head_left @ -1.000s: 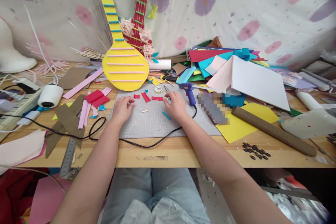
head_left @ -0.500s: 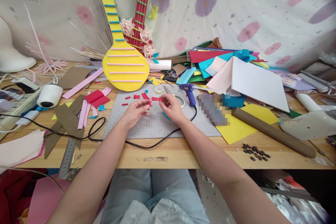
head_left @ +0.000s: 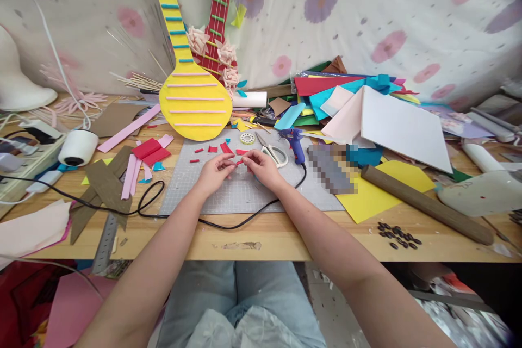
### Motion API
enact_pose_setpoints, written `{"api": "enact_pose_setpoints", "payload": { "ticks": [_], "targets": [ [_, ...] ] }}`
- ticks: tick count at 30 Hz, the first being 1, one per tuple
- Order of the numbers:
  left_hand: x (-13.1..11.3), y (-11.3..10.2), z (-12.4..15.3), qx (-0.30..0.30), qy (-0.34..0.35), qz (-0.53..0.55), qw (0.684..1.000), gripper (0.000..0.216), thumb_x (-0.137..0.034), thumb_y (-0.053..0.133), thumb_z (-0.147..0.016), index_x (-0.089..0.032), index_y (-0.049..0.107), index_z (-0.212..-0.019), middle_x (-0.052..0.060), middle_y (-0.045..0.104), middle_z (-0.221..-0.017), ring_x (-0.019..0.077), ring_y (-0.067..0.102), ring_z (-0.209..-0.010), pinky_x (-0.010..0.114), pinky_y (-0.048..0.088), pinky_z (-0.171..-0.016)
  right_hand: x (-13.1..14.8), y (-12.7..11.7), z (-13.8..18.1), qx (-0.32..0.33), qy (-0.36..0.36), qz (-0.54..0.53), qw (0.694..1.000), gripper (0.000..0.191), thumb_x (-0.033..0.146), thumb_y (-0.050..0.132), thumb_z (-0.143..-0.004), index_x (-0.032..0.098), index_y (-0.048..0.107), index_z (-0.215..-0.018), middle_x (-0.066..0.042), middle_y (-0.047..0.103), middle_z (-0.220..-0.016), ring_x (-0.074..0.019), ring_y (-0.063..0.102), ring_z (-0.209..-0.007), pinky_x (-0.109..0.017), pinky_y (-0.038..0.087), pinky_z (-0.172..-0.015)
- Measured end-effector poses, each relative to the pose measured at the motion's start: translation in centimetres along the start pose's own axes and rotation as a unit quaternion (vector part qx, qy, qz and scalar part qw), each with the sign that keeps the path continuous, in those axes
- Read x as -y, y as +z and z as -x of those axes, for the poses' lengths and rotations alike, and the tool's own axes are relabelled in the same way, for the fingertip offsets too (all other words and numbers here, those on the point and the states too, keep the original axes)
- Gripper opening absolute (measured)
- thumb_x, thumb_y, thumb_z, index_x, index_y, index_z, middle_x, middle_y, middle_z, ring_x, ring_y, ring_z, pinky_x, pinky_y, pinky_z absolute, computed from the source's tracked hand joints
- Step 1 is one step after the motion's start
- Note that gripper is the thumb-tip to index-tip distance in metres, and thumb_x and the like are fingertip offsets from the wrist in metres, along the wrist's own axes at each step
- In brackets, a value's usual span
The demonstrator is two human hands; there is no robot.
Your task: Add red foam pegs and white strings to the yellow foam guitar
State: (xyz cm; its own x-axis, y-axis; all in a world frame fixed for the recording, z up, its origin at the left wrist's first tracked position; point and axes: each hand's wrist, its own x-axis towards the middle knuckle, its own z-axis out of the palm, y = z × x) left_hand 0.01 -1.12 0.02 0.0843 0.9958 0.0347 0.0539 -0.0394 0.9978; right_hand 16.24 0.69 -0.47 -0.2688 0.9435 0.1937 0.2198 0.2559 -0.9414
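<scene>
Two bare hands meet over the gray mat (head_left: 181, 196). Your right hand (head_left: 262, 168) pinches a small red piece (head_left: 240, 162) between thumb and fingertips, a hold that probably suits something so slight. Your left hand (head_left: 216, 174) curls at its other end; whether those fingers close on it, you cannot tell. Just beyond the grip lie red scraps (head_left: 225, 148), seemingly spread flat so that you can pick them singly. Left of the grip rest two red rolls (head_left: 194, 161), set apart, perhaps to avoid mixing. Right of it, partly behind your right hand, lie white-handled scissors (head_left: 279, 157), apparently within easy reach. Past these, a blue glue gun (head_left: 296, 147) stands clear of your fingers, likely because of its hot tip. Farthest beyond the grip, to the left, a yellow lute shape (head_left: 196, 92) stands tilted before a red guitar shape (head_left: 218, 11).
</scene>
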Motion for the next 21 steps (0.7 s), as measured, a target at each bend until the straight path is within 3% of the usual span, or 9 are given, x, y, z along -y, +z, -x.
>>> {"api": "enact_pose_setpoints", "payload": {
  "ticks": [3,5,10,14,18,21],
  "targets": [
    [-0.1,-0.3,-0.1,-0.046,0.004,-0.039,0.998,0.029,-0.033,0.061,-0.07,-0.015,0.065,-0.091,0.003,0.062,-0.073,0.0087,0.048,-0.051,0.022,0.038,-0.045,-0.3,0.0,-0.2,-0.01,-0.007,-0.027,1.0,0.023,0.042,0.05,-0.079,0.02,0.053,-0.076,0.005,0.052,-0.062,-0.0088,0.048,-0.052,-0.022,0.041,-0.053],
    [-0.3,-0.3,0.0,-0.042,0.011,-0.061,0.997,0.027,-0.038,0.058,-0.073,-0.016,0.066,-0.087,0.002,0.06,-0.071,0.0076,0.043,-0.047,0.023,0.036,-0.044,-0.2,0.1,-0.1,-0.009,-0.006,-0.026,1.0,0.024,0.043,0.049,-0.079,0.02,0.051,-0.076,0.005,0.053,-0.063,-0.0086,0.048,-0.051,-0.022,0.04,-0.053],
    [-0.2,0.4,0.2,-0.025,0.069,-0.135,0.988,0.021,-0.035,0.062,-0.07,-0.017,0.065,-0.081,0.001,0.059,-0.066,0.0119,0.049,-0.057,0.025,0.04,-0.055,0.3,0.4,0.2,0.016,0.005,0.015,1.0,0.027,0.047,0.047,-0.081,0.02,0.05,-0.078,0.003,0.056,-0.066,-0.0091,0.048,-0.054,-0.022,0.04,-0.054],
    [0.2,-1.0,-0.3,-0.078,0.091,-0.191,0.974,0.02,-0.035,0.058,-0.074,-0.017,0.065,-0.077,0.003,0.063,-0.071,0.0146,0.053,-0.063,0.027,0.042,-0.061,0.2,0.1,0.1,0.001,-0.001,0.049,0.999,0.027,0.047,0.045,-0.083,0.02,0.05,-0.078,0.004,0.056,-0.065,-0.0095,0.049,-0.056,-0.022,0.04,-0.057],
    [0.2,-4.2,-0.6,-0.193,0.056,-0.342,0.918,0.023,-0.037,0.055,-0.077,-0.019,0.067,-0.082,0.002,0.06,-0.067,0.0169,0.053,-0.063,0.029,0.039,-0.06,-0.1,-0.7,0.0,-0.078,0.019,0.149,0.986,0.026,0.042,0.044,-0.084,0.02,0.049,-0.071,0.004,0.052,-0.062,-0.0112,0.048,-0.06,-0.022,0.035,-0.059],
    [-0.2,-5.8,-0.5,-0.211,-0.021,-0.452,0.866,0.025,-0.037,0.054,-0.078,-0.02,0.069,-0.088,0.006,0.064,-0.077,0.0217,0.057,-0.073,0.031,0.04,-0.062,0.0,-1.1,-0.1,-0.105,0.031,0.191,0.976,0.031,0.042,0.042,-0.085,0.02,0.047,-0.064,0.003,0.05,-0.059,-0.0116,0.046,-0.059,-0.023,0.03,-0.058]
  ]
}}
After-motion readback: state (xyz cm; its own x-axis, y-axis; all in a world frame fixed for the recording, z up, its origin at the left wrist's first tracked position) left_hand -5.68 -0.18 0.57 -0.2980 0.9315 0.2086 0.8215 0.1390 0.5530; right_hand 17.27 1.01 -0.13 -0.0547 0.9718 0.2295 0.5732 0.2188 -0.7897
